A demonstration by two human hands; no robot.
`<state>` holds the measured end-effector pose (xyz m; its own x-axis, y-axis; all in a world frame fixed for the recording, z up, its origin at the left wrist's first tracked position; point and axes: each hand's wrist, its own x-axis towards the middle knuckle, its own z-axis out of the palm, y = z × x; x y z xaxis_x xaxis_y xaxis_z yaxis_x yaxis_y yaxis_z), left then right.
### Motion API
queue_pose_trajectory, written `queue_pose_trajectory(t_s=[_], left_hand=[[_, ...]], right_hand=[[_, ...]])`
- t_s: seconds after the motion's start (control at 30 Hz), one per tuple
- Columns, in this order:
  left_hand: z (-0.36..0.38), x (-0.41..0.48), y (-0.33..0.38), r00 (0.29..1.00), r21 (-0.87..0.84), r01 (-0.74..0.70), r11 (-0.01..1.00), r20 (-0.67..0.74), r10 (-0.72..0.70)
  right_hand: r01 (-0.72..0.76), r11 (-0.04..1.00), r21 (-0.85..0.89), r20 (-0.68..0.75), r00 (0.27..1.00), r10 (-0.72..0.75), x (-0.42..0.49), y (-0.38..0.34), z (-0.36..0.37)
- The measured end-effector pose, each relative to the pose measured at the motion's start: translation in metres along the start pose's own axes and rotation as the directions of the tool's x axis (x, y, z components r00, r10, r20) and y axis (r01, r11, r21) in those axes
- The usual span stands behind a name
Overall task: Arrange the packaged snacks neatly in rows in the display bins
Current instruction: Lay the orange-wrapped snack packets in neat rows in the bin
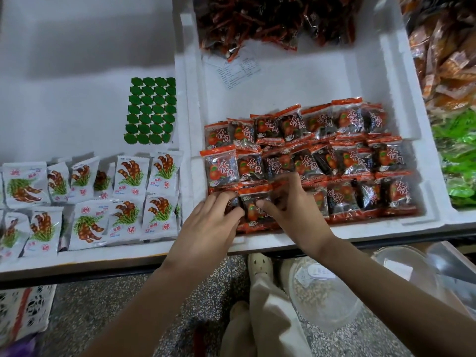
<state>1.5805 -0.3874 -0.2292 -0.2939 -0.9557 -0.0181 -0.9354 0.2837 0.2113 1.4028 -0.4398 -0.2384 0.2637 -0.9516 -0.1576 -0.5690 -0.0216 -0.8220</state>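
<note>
Foam bin (296,86), nearest packet (253,212) lengthwise front-to-back

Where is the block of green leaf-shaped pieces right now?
Head view: the green block lies in the left white bin, against its right wall, just behind the white packets and left of the red packets.

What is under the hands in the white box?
Orange-and-black snack packets fill the front row. The left hand and right hand pinch one packet between them. Whatever lies right beneath the hands is covered.
</note>
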Motion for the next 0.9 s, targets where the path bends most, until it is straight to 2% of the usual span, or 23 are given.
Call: queue_pose_trajectory(t_s=[0.1, 0.17, 0.33, 0.43, 0.5, 0.63, 0.77, 0.9], left_hand=[[0.001, 0.000, 0.000, 1.000, 0.008, -0.009, 1.000, 0.008, 0.009], [0.001, 0.000, -0.001, 1.000, 0.009, -0.022, 1.000, 0.004, 0.022], [-0.007, 0.007, -0.005, 0.998, 0.009, -0.069, 0.998, 0.015, 0.069], [-0.018, 0.022, -0.008, 0.997, 0.022, -0.076, 0.997, -0.003, 0.076], [-0.025, 0.042, -0.011, 0.994, 0.045, -0.101, 0.994, -0.047, 0.103], [-0.038, 0.107, -0.016, 0.985, 0.055, -0.109, 0.992, -0.125, 0.116], [-0.043, 0.177, -0.013, 0.991, 0.054, -0.069, 0.996, -0.110, 0.075], [-0.040, 0.250, -0.017, 0.994, 0.045, -0.020, 0.999, -0.107, 0.025]], right_hand=[[0.188, 0.950, -0.250, -0.010, 0.980, -0.196, -0.007, 0.001, 0.003], [0.241, 0.901, -0.360, 0.035, 0.969, -0.245, -0.011, 0.002, 0.002], [0.372, 0.787, -0.492, 0.182, 0.928, -0.325, -0.011, 0.005, -0.015], [0.429, 0.748, -0.506, 0.241, 0.903, -0.355, -0.003, 0.003, -0.034], [0.431, 0.761, -0.484, 0.200, 0.902, -0.383, 0.016, 0.003, -0.050], [0.399, 0.781, -0.480, -0.019, 0.886, -0.464, 0.078, 0.007, -0.083], [0.278, 0.838, -0.470, -0.160, 0.907, -0.390, 0.150, 0.017, -0.112], [0.142, 0.800, -0.584, -0.223, 0.919, -0.325, 0.220, 0.034, -0.135]])
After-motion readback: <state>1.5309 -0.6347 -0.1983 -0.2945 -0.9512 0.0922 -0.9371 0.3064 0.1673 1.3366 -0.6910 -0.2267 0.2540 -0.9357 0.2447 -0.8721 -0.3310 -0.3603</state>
